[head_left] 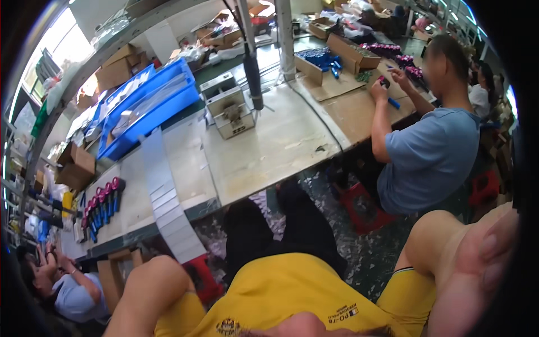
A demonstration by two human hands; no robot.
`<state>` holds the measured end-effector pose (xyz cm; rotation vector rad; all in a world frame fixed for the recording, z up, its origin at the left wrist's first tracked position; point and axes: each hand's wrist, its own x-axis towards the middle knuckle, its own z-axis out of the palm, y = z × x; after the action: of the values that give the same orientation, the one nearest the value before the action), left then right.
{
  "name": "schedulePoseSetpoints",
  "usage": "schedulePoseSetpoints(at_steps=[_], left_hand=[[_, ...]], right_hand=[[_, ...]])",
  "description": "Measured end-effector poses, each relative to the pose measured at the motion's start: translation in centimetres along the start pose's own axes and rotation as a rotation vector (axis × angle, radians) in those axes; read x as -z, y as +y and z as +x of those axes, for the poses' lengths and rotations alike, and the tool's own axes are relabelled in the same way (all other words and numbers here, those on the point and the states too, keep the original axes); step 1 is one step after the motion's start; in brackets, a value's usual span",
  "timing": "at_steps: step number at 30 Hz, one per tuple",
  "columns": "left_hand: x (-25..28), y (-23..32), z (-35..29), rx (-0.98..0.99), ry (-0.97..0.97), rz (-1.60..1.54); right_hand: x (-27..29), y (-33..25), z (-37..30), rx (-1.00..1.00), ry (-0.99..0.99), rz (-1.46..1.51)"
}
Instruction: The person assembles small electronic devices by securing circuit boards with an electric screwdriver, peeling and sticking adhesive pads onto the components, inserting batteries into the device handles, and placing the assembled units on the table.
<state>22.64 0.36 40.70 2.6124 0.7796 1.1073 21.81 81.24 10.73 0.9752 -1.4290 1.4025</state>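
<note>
My right arm is bent and raised at the right. My right hand [485,255] is close to the camera at the dark rim, blurred and partly cut off; I cannot make out whether its fingers grip anything. My left arm [149,286] is bent too, its forearm running out of the lower edge, so the left hand is hidden. Before me is a pale worktable [275,151] that neither arm touches. On it stand a small metal machine [227,109] and a dark hanging power screwdriver [252,81]. A long strip of whitish sheets [163,194] hangs over the front edge.
Blue crates [149,106] and several pink-and-blue handled tools [104,205] lie at the left. A co-worker in a blue shirt [432,151] handles a small part at the right, by cardboard boxes [351,53]. Another person [78,292] sits lower left. Red stools [365,210] stand below.
</note>
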Motion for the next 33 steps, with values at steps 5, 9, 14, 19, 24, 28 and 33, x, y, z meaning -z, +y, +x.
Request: schedulePoseSetpoints(at_steps=[5,9,14,19,24,28,33], left_hand=[[0.8,-8.4,-5.3,0.198,1.198,0.036],[1.6,-8.1,-7.1,0.111,1.140,0.077],[1.5,-11.1,-10.3,0.021,1.135,0.092],[-0.5,-13.6,-13.4,-0.055,1.223,0.097],[-1.0,-12.1,-12.1,0.031,1.216,0.059],[-5.6,-7.4,-14.2,-0.047,1.340,0.062],[-8.5,-6.6,-6.3,-0.013,1.425,0.197]], right_hand=[[9.9,8.0,-5.4,0.040,0.020,0.121],[20.2,6.2,-5.0,0.104,-0.006,0.061],[15.6,1.8,-1.9,0.108,-0.047,-0.017],[7.1,-2.7,4.0,0.033,-0.127,-0.080],[13.8,-2.6,1.8,-0.051,-0.025,-0.121],[29.9,-12.6,12.8,-0.139,-0.134,-0.174],[28.9,-4.1,14.6,-0.198,-0.182,-0.094]])
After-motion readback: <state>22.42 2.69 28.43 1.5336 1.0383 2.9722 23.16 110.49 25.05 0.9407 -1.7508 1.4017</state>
